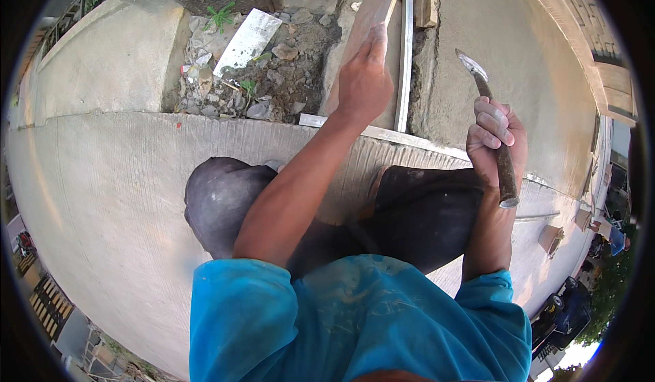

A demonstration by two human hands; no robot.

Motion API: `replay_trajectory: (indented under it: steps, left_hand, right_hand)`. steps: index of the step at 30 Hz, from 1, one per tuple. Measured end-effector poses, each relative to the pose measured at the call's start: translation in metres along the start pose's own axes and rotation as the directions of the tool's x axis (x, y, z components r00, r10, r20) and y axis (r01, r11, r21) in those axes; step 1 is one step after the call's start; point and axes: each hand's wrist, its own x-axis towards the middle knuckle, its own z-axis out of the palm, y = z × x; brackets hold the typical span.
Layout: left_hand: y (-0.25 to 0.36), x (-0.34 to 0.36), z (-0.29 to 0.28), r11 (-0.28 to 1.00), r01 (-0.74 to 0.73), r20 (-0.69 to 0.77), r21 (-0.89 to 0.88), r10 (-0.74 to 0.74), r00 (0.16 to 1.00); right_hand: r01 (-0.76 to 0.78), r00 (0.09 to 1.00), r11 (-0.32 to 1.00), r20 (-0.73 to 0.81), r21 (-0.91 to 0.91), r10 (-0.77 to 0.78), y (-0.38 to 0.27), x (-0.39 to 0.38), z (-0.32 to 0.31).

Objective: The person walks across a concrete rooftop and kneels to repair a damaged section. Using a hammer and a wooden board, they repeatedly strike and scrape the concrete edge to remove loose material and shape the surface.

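Note:
My left hand [365, 85] grips a long wooden board [365, 30], with the fingers stretched along its right edge and the thumb hidden. The board stands on edge and slants away between rubble and concrete. My right hand [497, 133] is wrapped round a short dark metal bar [505, 170], held up over the pavement. A pale, flattened, curved tip tops the bar, and its lower end is round. Past my knees, a narrow pale strip of wood [402, 136] lies crosswise. Another light strip [405, 61] runs away from it, right of the board.
Broken stones and soil [286, 68] fill a gap left of the board, with a whitish flat sheet [247, 40] on them. A concrete block [109, 64] borders the gap. Smooth concrete [518, 40] lies at right, edged by long timber [573, 40]. A dark vehicle [565, 314] stands lower right.

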Motion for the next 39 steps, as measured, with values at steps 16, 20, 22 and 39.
replay_trajectory:
  steps: [16,20,22,39]
  left_hand:
    - [-0.05,0.018,0.016,0.982,0.15,-0.003,0.113,-0.15,0.989]
    - [-0.062,0.017,0.021,0.986,0.085,-0.035,0.141,-0.081,0.996]
    - [-0.065,0.016,0.023,0.979,0.108,-0.017,0.174,-0.106,0.994]
    - [-0.076,0.014,0.015,0.96,0.272,0.006,0.066,-0.273,0.962]
  right_hand:
    - [0.067,0.986,0.973,0.134,0.219,-0.098,-0.035,-0.024,-0.008]
    - [0.06,0.984,0.967,0.15,0.247,-0.1,-0.04,-0.026,-0.011]
    - [0.048,0.985,0.965,0.148,0.258,-0.088,-0.042,-0.026,-0.013]
    - [-0.094,0.925,0.932,0.378,0.349,-0.048,-0.044,-0.016,-0.028]
